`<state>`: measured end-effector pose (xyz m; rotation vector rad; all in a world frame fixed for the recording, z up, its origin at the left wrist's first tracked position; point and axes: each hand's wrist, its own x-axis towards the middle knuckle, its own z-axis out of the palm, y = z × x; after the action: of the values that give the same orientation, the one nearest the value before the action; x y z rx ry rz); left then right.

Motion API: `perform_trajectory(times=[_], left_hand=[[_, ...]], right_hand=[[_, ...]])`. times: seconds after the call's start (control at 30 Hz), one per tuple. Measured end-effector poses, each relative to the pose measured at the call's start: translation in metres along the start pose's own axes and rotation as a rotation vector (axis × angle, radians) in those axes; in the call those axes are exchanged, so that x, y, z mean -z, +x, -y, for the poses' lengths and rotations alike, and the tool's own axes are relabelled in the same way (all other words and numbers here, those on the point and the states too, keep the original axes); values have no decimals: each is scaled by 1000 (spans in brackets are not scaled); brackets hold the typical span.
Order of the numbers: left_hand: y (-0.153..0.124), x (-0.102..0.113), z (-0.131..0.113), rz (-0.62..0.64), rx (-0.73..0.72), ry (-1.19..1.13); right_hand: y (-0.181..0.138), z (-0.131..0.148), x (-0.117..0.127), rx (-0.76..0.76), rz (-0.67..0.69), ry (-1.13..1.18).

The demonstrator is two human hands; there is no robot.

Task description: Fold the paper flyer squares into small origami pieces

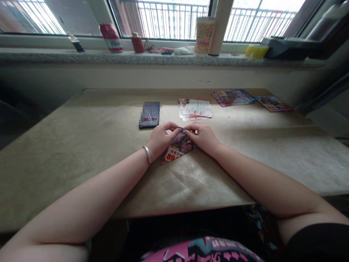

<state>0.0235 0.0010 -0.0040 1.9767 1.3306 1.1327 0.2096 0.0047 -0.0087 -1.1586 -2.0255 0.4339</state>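
Daylight from the windows across the top of the frame falls on a pale tabletop (81,156), beneath a speckled stone sill (95,56). Just below the middle of the frame, we hold a printed paper piece (178,147), folded to a roughly triangular outline, with large red figures near its lower left corner.

We judge the step in hand to be a fold or crease at the paper's upper tip. The next move seems to call for keeping the layers lined up there while the fingertips press the edge flat; a slip of either thumb could let the fold go crooked.

Our left hand (161,138) pinches that tip from the left and our right hand (205,136) from the right, thumbs nearly meeting, fingers curled in close behind. The paper lies between the hands and slants down toward us, its lower left corner free of both; whether that corner touches the table, we cannot tell.

Beyond the left hand, we see a dark phone (150,115); above the right, a pile of white printed sheets (197,108).
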Motion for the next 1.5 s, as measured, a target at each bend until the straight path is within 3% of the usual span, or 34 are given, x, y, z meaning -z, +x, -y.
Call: perform_trajectory(times=[0.73, 0.9, 1.03, 1.2, 1.5], left_hand=[[3, -3, 7, 13, 41, -37], [8, -1, 10, 45, 9, 302], [9, 2, 8, 108, -9, 605], [10, 1, 9, 143, 13, 696], [14, 1, 12, 214, -21, 768]], right_hand=[[1, -2, -2, -29, 16, -2], [1, -6, -4, -5, 68, -91], [-2, -5, -2, 167, 98, -158], [-5, 2, 5, 356, 341, -158], [-2, -8, 0, 303, 292, -250]])
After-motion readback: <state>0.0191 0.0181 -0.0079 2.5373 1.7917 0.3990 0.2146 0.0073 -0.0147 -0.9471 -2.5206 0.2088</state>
